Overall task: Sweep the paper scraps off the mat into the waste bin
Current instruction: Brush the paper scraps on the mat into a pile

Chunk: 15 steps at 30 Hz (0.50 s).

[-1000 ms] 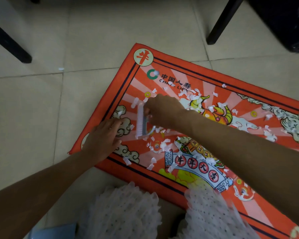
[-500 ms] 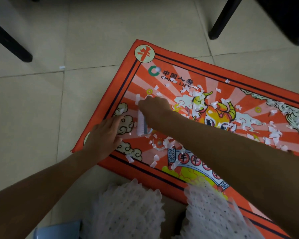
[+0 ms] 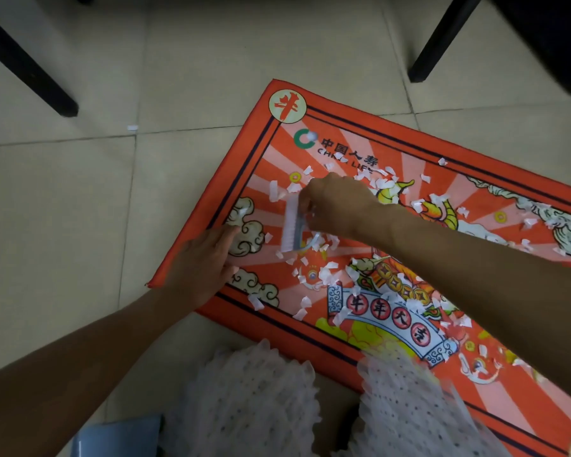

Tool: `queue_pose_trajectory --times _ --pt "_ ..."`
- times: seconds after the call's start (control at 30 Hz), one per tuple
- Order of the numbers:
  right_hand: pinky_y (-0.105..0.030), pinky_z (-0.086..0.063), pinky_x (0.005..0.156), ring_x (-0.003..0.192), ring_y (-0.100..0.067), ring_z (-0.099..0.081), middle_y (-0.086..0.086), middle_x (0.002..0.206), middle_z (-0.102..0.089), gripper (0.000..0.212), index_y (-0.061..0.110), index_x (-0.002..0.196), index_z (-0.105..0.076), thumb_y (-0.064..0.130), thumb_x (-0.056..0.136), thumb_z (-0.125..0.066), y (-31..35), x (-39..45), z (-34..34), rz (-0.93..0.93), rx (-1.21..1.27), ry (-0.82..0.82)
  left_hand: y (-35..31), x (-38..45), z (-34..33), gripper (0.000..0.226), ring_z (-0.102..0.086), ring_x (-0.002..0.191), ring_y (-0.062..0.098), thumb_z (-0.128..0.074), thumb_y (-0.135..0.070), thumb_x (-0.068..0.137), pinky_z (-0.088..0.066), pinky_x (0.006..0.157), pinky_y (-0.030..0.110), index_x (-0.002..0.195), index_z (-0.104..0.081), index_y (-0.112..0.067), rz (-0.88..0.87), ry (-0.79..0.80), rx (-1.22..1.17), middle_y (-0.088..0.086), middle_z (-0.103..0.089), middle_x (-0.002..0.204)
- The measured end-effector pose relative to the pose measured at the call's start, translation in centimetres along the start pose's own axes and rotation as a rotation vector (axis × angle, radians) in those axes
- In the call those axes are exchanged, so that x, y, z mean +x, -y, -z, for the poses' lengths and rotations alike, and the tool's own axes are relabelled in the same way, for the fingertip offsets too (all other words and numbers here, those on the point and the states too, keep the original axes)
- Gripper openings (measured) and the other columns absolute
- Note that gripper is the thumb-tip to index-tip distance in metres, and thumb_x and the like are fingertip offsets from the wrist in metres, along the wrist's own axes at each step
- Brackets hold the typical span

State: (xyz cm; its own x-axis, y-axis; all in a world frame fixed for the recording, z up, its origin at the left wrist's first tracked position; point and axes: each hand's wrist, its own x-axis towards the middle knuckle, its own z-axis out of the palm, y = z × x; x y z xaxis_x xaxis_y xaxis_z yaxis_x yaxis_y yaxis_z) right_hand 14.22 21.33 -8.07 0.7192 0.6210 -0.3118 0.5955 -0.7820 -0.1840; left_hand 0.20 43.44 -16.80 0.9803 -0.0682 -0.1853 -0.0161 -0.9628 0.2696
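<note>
1. The paper scraps (image 3: 323, 275) lie scattered over the red printed mat (image 3: 524, 179), thickest around my brush and thinner toward the right, where the mat runs out of view.
2. My right hand (image 3: 335, 206) grips a small white-bristled brush (image 3: 290, 227), fingers curled round its back; the hand hides most of the handle, and only a bluish loop shows below it.
3. My left hand (image 3: 205, 268) presses flat on the mat's near left corner, fingers straight and together, covering part of that edge.
4. One stray scrap (image 3: 132, 128) sits on the tiled floor (image 3: 63, 209), well apart from the mat.
5. A pale blue object (image 3: 119, 437) is cut off at the bottom edge; I cannot tell what it is.
6. Bare tile lies left and beyond the mat, bounded by two black furniture legs (image 3: 30, 67).
7. My white lacy garment (image 3: 254, 400) overlaps the mat's near border.
</note>
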Motion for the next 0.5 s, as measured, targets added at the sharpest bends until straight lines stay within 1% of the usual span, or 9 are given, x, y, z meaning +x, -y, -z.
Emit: queue_pose_trajectory --times 0.1,0.13,0.23,0.33,0.4,0.47,0.5 --pt "-0.029 -0.054 0.071 0.090 -0.017 -0.065 0.005 0.104 -0.067 0.027 0.029 0.110 -0.065 0.026 0.083 -0.065 2.2 -0.3 -1.2 0.126 0.113 0.063 0.3 -0.7 0.0 0.071 -0.051 0.125 0.032 -0.076 -0.020 0.078 -0.048 0.092 0.048 0.141 -0.043 -0.014 0.010 -0.017 -0.016 0.008 -0.052 0.140" --pt "-0.028 -0.054 0.072 0.092 -0.017 -0.064 0.006 0.104 -0.067 0.027 0.029 0.110 -0.065 0.026 0.083 -0.063 3.0 -0.6 -1.6 0.167 0.131 0.077 0.5 -1.0 0.1 0.071 -0.052 0.124 0.033 -0.076 -0.018 0.078 -0.048 0.092 0.049 0.142 -0.043 -0.012 0.015 -0.015 -0.016 0.010 -0.052 0.140" --pt "-0.023 -0.042 0.071 0.098 -0.015 -0.062 0.005 0.107 -0.067 0.027 0.026 0.113 -0.066 0.025 0.086 -0.062 5.2 -1.8 -3.0 0.293 0.134 0.047 0.9 -1.9 0.2 0.074 -0.056 0.119 0.036 -0.079 -0.012 0.075 -0.051 0.088 0.050 0.142 -0.046 -0.006 0.016 -0.024 -0.003 0.016 -0.055 0.137" --pt "-0.024 -0.034 0.066 0.099 -0.019 -0.062 0.001 0.108 -0.066 0.030 0.022 0.115 -0.065 0.019 0.087 -0.058 7.1 -3.1 -4.3 0.349 0.047 -0.010 1.1 -2.8 -0.1 0.077 -0.058 0.116 0.039 -0.080 -0.008 0.070 -0.052 0.087 0.051 0.140 -0.048 -0.003 0.022 -0.017 0.016 0.020 -0.056 0.134" --pt "-0.023 -0.032 0.060 0.092 -0.019 -0.063 0.001 0.105 -0.067 0.030 0.020 0.112 -0.067 0.013 0.084 -0.058 8.1 -3.8 -4.7 0.349 -0.032 0.025 1.0 -3.4 -0.3 0.077 -0.055 0.120 0.039 -0.078 -0.012 0.072 -0.050 0.090 0.053 0.142 -0.046 -0.005 0.036 -0.001 0.022 0.019 -0.054 0.137" --pt "-0.023 -0.033 0.056 0.085 -0.017 -0.062 0.002 0.102 -0.067 0.025 0.020 0.106 -0.069 0.011 0.084 -0.060 8.6 -4.1 -4.4 0.342 -0.091 0.070 0.5 -3.9 -0.6 0.076 -0.052 0.123 0.038 -0.077 -0.016 0.075 -0.049 0.092 0.054 0.143 -0.044 -0.007 0.032 0.002 -0.015 0.018 -0.052 0.139" --pt "-0.024 -0.034 0.058 0.088 -0.019 -0.063 0.001 0.105 -0.066 0.026 0.019 0.108 -0.068 0.010 0.086 -0.059 8.7 -4.3 -4.2 0.333 -0.128 0.075 0.1 -4.1 -0.7 0.075 -0.051 0.124 0.037 -0.077 -0.018 0.076 -0.048 0.093 0.053 0.143 -0.043 -0.009 0.028 0.005 -0.033 0.016 -0.051 0.140"
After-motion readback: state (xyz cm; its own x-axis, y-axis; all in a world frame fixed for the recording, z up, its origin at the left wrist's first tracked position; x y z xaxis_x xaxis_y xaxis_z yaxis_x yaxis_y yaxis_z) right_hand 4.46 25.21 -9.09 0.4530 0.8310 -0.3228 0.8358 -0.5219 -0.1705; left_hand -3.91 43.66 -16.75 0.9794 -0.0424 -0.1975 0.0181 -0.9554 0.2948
